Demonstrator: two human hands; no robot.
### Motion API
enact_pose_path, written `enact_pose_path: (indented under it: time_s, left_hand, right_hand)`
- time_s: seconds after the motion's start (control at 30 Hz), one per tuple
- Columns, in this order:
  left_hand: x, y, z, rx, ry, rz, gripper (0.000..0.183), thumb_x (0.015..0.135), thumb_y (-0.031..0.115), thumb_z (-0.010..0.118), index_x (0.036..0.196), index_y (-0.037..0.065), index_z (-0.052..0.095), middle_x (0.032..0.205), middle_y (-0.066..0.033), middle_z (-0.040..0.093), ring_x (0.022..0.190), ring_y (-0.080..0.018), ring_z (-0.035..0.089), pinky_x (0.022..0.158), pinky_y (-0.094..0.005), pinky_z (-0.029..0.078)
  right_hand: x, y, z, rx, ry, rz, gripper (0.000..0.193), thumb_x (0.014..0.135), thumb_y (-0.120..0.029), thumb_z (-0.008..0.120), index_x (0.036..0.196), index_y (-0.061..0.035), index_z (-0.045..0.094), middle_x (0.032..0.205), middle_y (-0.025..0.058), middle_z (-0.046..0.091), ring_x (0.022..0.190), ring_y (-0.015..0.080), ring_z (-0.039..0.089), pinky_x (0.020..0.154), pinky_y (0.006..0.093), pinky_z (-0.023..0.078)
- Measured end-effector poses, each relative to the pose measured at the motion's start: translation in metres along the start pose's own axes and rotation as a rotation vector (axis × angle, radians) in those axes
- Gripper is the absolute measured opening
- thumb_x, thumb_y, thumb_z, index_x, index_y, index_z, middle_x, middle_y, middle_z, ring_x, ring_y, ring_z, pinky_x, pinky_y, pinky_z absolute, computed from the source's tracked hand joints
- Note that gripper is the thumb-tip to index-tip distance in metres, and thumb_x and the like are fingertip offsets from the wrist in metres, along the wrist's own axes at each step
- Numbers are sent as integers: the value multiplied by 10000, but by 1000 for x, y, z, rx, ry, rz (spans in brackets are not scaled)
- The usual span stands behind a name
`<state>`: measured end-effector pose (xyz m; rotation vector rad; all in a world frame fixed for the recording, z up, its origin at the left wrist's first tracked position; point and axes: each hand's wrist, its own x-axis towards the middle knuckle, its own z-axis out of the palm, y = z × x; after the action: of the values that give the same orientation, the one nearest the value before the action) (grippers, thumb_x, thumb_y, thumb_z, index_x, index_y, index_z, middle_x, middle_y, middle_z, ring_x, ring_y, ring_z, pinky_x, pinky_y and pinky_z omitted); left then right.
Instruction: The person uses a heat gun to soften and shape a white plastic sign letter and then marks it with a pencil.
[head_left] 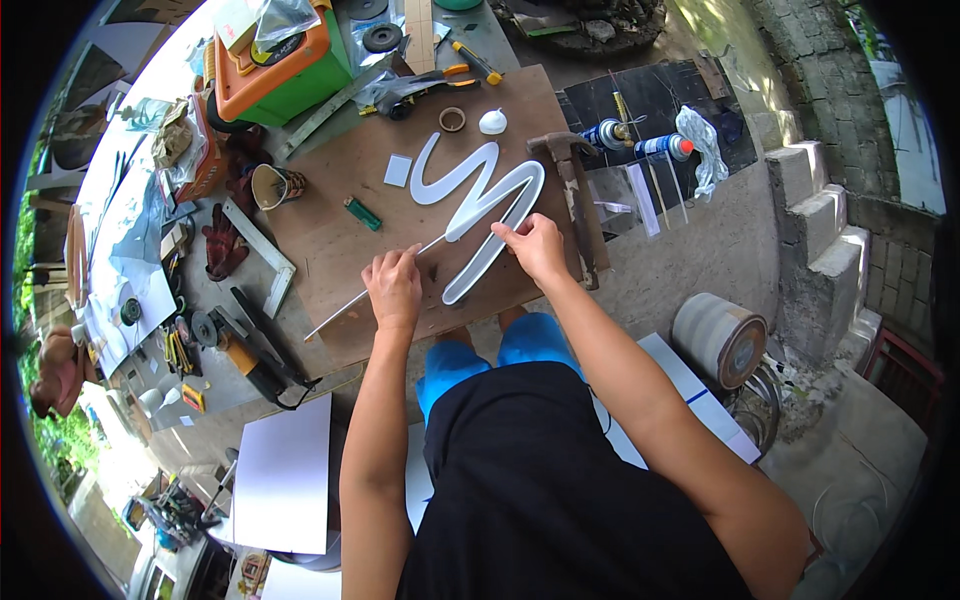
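Note:
A white, wavy letter-like piece [460, 178] lies on a brown board [330, 215]. Its right part has a raised white rim around a grey inner strip. My right hand [537, 247] pinches the rim near the lower right loop. In my closed left hand [393, 285] is a thin pale stick [345, 309]. One end of it meets the piece near its middle; the other slants toward the board's lower left. Around them lie a green lighter [362, 213], a white square [398, 170], a tape roll [452, 119], a small white nozzle-topped container [492, 122] and a hammer [572, 190].
Left of the board stand a paper cup [277, 186], a metal square [265, 255] and an angle grinder [245, 355]. A green and orange box [290, 85] sits behind. Two spray cans [660, 147] lie at right. Concrete steps [810, 200] rise beyond. Another person [60, 370] is at far left.

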<state>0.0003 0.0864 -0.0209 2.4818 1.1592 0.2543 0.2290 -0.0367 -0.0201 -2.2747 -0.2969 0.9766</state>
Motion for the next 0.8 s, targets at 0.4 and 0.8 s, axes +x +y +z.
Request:
enact_pose_path:
  time_s: [0.4,0.8]
  left_hand:
    - [-4,5,-6,-75,12,12,383,826,18,724,1167,183,777,1031,-26,727,1020,-274,651,915,-445,486]
    - [-3,6,-9,-110,-7,1,423,797,12,742,1187,176,766,1041,-38,723,1023,-289,647,892,-451,499]
  right_hand:
    - [-9,-10,-13,-51,-23,10,567,798,-514,907,800,-7,651,728,127,732,708,252,723,705,396,567]
    - [-10,-13,-16,-18,-58,38,543,823,-485,899,831,5,665,759,121,738,719,221,718,710,376,568]
